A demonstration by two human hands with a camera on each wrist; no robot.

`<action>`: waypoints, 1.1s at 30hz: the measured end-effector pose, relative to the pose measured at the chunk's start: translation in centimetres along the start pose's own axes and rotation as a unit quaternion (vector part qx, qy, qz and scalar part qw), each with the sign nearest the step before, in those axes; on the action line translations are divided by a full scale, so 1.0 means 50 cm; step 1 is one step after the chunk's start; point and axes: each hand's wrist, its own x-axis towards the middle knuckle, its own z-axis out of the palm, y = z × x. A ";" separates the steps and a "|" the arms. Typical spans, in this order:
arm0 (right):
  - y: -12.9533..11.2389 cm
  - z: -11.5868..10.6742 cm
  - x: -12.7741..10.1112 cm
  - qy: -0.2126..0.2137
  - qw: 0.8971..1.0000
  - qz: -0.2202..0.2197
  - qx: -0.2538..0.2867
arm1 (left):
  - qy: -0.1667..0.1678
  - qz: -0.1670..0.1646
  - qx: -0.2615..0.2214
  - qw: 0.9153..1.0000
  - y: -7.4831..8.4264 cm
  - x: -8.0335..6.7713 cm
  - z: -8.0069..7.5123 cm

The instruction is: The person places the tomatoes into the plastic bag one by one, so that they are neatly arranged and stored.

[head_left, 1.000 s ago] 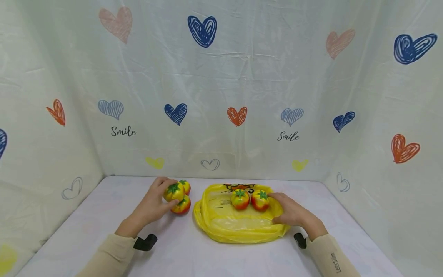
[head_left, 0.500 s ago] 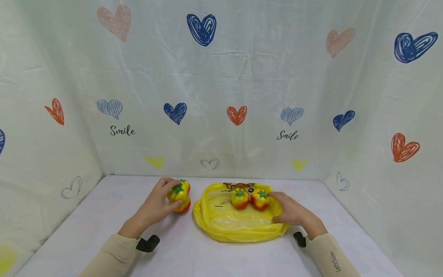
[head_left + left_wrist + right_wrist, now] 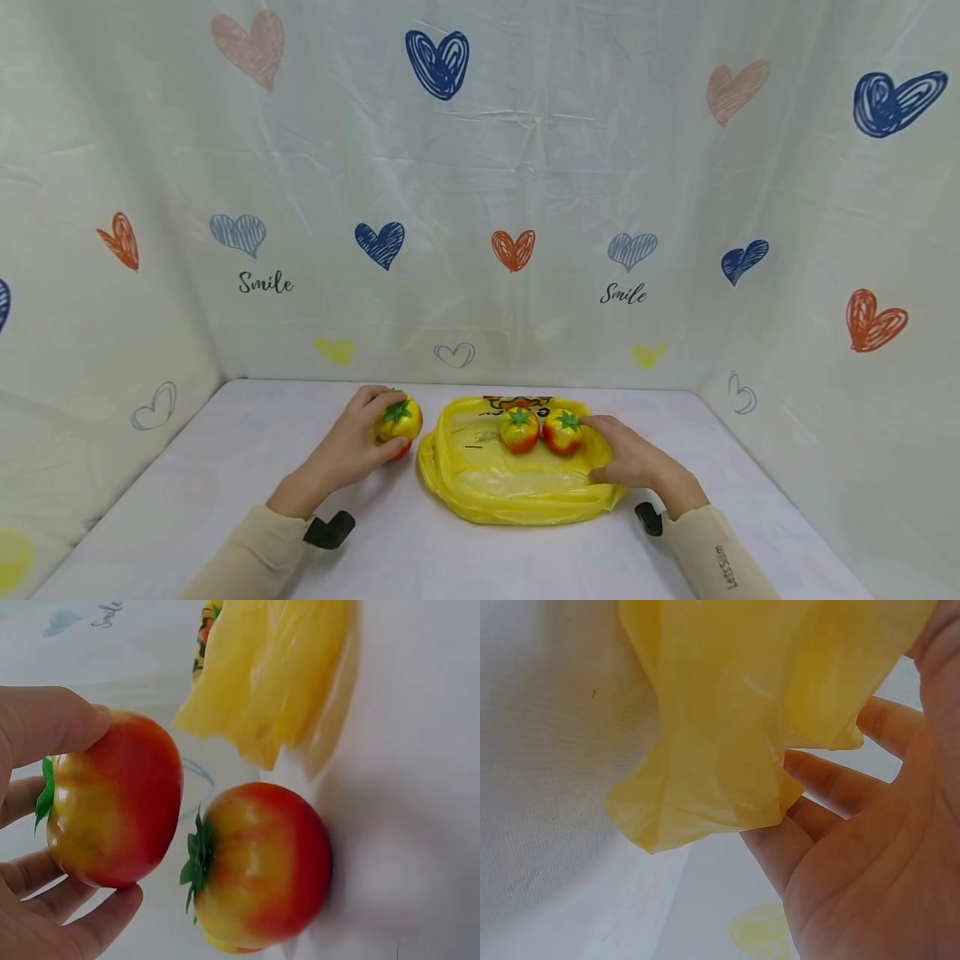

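Note:
My left hand [image 3: 348,446] grips a red and yellow toy tomato [image 3: 112,802] with a green leafy top, thumb on one side and fingers on the other. A second tomato [image 3: 262,862] stands on the table just below it, and a sliver of a third tomato [image 3: 232,948] peeks out behind. To the right lies a yellow plastic bag [image 3: 517,485] with print at its far edge. Two more tomatoes, one left [image 3: 520,430] and one right [image 3: 562,432], sit side by side on it. My right hand [image 3: 630,454] holds the bag's right side, its fingertips partly hidden by yellow plastic in the right wrist view.
A white table [image 3: 420,567] carries everything. Behind it and at both sides hang pale curtains [image 3: 540,325] printed with hearts and the word Smile. A black wrist strap piece [image 3: 330,530] juts out below the left wrist, another [image 3: 648,518] below the right.
My left hand has moved a little to the right with the tomato, which now covers most of the tomatoes beneath and behind it. The right hand and the bag have stayed in place.

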 end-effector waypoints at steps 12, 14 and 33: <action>-0.011 -0.006 0.005 -0.004 1.000 0.017 0.011 | -0.011 0.015 -0.011 1.000 0.032 0.029 0.014; -0.013 -0.005 0.005 -0.005 1.000 0.018 0.009 | -0.015 0.019 -0.013 1.000 0.037 0.034 0.019; -0.008 -0.004 0.001 -0.004 1.000 0.013 0.014 | -0.067 0.042 -0.025 0.997 0.070 0.068 0.063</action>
